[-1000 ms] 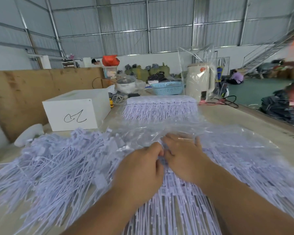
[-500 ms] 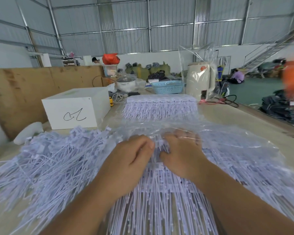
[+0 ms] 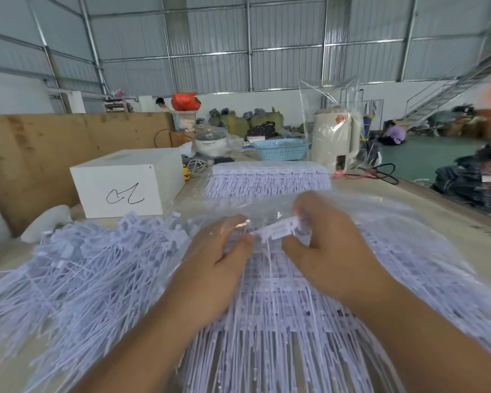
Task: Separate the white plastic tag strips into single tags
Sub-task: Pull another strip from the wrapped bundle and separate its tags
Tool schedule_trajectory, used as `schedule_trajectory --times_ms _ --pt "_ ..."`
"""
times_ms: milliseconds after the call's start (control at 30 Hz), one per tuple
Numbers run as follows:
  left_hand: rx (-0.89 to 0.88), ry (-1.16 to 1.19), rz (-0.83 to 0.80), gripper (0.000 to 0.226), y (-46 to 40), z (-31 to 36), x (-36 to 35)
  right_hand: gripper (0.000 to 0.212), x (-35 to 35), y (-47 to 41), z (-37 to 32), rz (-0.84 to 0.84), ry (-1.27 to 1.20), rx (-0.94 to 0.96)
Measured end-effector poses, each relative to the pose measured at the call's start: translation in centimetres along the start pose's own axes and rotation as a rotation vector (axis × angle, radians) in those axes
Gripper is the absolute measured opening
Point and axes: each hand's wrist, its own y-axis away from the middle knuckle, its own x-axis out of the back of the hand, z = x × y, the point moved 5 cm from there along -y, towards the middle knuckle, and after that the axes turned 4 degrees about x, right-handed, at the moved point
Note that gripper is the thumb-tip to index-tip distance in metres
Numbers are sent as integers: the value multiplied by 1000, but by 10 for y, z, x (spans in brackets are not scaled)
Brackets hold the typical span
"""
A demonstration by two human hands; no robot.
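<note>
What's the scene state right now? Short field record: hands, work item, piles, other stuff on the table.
left hand: fingers curled, gripping the tag strips under it
right hand: pinching a single tag by its flat head, tail hanging down
loose tags pile: heaped to the left
spare strips: stacked farther back
clear plastic bag: spread around the strips
white box: back left, scribble on front
blue basket: behind the spare strips

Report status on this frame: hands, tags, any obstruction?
Right hand pinching a single tag; left hand gripping the strip stack. Loose tags pile on the left. Clear plastic bag drapes over the work, partly covering the fingers.
</note>
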Motion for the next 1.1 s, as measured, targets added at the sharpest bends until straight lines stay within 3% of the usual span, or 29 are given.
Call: schedule_trajectory --times_ms 167,233,367,433,533,600,667,733,900,1000,1100 --pt "-25 147 -74 18 2 9 1 21 28 2 -11 170 -266 -42" --pt "-39 247 -86 27 -1 8 -2 17 31 1 -15 81 -276 -24" --pt "-14 467 -78 13 -4 16 7 12 25 2 -19 -267 -80 52" --pt "-36 435 -195 15 -1 20 7 15 18 6 -22 -400 -70 79" --pt "-15 362 -403 20 7 27 -1 17 16 8 -24 -457 -103 70" --pt "13 329 -447 26 9 27 -2 19 19 7 -25 -463 -120 60" --pt "-16 252 -422 34 8 26 2 21 23 7 -28 -454 -130 52" --pt "-106 224 -348 24 7 33 10 25 27 7 -31 -434 -118 61" --pt "-135 553 -46 16 5 37 33 42 36 7 -49 -406 -57 126" --pt "-161 405 -82 6 8 37 20 32 31 10 -53 -468 148 134" --pt "-242 256 -98 11 12 37 12 14 20 15 -51 -573 146 88"
